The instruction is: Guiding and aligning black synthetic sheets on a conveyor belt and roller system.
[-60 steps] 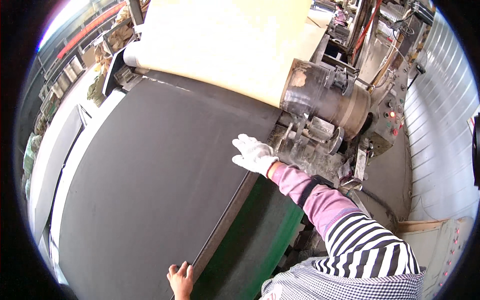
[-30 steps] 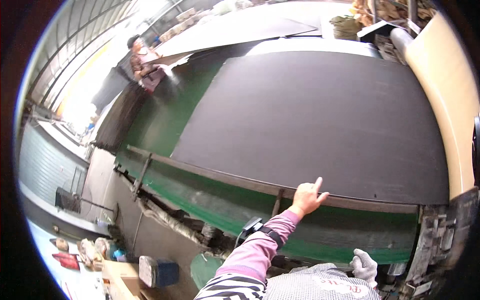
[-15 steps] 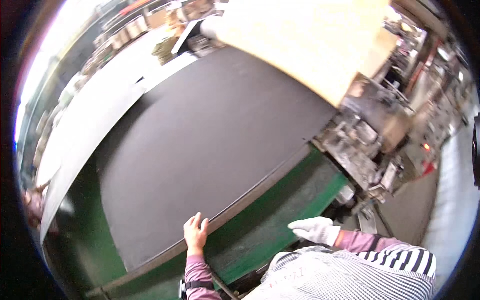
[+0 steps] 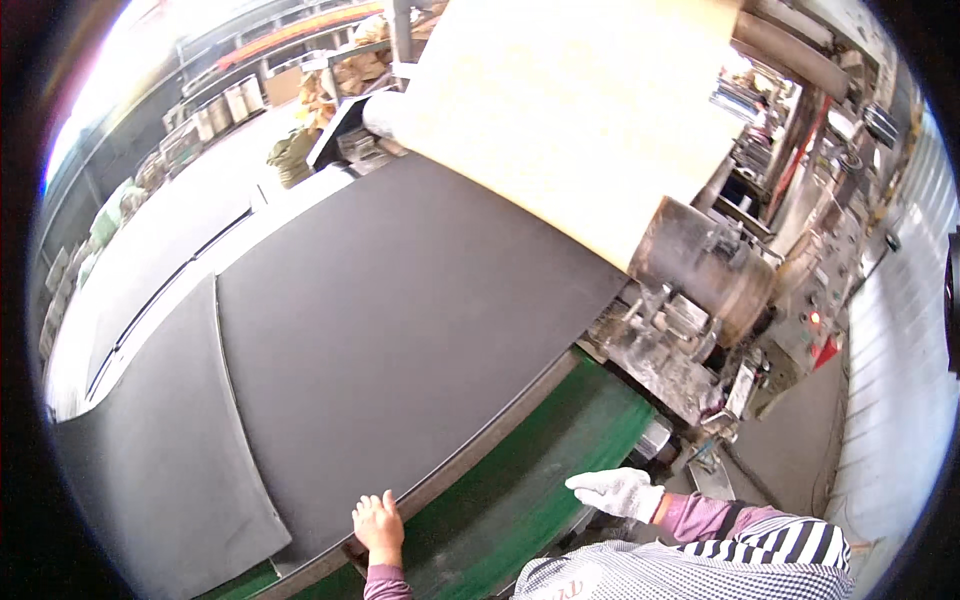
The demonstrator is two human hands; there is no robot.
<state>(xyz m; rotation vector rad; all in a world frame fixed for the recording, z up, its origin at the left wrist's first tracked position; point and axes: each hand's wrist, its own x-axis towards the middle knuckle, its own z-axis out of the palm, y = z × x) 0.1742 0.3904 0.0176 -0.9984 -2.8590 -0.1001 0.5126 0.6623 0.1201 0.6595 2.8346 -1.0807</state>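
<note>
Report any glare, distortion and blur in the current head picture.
Head view: glare whitens the upper left and washes out the cream sheet; head view: fisheye bends the edges of the large dark sheet, corners black; head view: the bare left hand and gloved right hand look fairly clear, without strong smear.

Open space lies above the dark sheet; beyond the right edge of the green belt, the metal roller and yellow sheet block passage.
</note>
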